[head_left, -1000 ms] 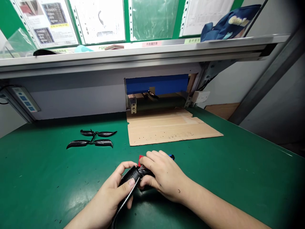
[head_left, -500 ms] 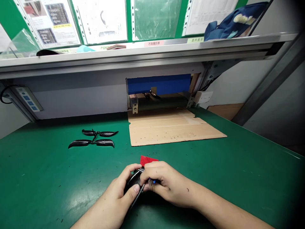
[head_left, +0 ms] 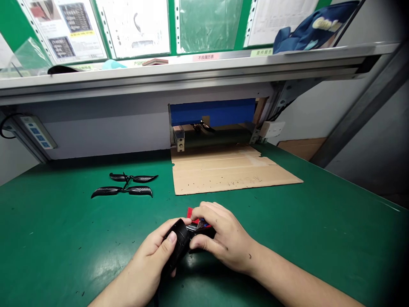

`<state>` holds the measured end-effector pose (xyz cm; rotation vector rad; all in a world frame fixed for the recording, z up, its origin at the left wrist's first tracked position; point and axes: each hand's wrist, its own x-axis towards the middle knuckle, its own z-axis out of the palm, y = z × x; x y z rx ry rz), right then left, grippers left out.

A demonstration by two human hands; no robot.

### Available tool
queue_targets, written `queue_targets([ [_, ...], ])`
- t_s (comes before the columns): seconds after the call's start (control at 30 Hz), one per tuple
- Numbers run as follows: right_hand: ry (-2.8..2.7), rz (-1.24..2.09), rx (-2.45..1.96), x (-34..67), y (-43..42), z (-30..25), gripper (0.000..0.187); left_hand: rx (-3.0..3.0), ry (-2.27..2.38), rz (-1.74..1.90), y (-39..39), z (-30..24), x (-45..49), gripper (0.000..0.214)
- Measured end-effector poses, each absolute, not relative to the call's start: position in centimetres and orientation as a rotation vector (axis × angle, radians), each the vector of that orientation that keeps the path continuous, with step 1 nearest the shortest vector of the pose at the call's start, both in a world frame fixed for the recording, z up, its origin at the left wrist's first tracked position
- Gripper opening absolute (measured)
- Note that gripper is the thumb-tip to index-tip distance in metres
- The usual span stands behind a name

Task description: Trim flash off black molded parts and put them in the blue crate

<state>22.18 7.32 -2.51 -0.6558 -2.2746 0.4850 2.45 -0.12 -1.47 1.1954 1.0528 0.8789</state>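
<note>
My left hand point(head_left: 156, 249) is closed around a black moulded plastic part point(head_left: 179, 238), thumb on its broad dark face. At the part's far end, thin pale streaks show on its glossy surface. My right hand point(head_left: 228, 238) meets that end, its fingers curled and its thumb bent underneath. Between the right fingers sits a small tool with a blue bit point(head_left: 204, 223); its kind cannot be made out, as the fingers cover most of it. Just behind the fingers, a red piece point(head_left: 191, 212) lies on the green table, partly covered.
Two pairs of black wing-shaped plastic parts point(head_left: 123, 190), joined by a thin stem, lie on the left. A cardboard sheet point(head_left: 223, 172) leads to an opening under a blue flap point(head_left: 212, 112). A power strip point(head_left: 38, 133) and a metal-edged shelf point(head_left: 128, 83) stand behind. Dark shavings dot the table.
The black part has turned in my left hand, so its broad dark face now shows. My right hand has shifted slightly up and right, its fingers less tightly bunched.
</note>
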Motion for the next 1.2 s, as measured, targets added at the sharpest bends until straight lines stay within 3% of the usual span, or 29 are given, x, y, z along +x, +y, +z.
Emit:
queue_targets([
  [0.2,-2.511,0.157,-0.766,21.9,7.4,-2.8,0.076,1.028,1.032,0.903,0.0,-1.1,2.5,0.055],
  [0.53,-2.570,-0.154,-0.894,21.6,7.2,-3.3,0.081,1.043,1.133,0.853,-0.3,-1.5,2.4,0.060],
  [0.8,-2.570,-0.185,-0.868,21.1,6.6,-3.6,0.073,1.055,1.133,0.855,-0.2,-1.1,2.4,0.045],
  [1.2,-2.647,-0.201,-0.895,21.0,6.8,-4.5,0.039,1.194,1.148,0.815,-0.3,-0.7,3.0,0.042],
])
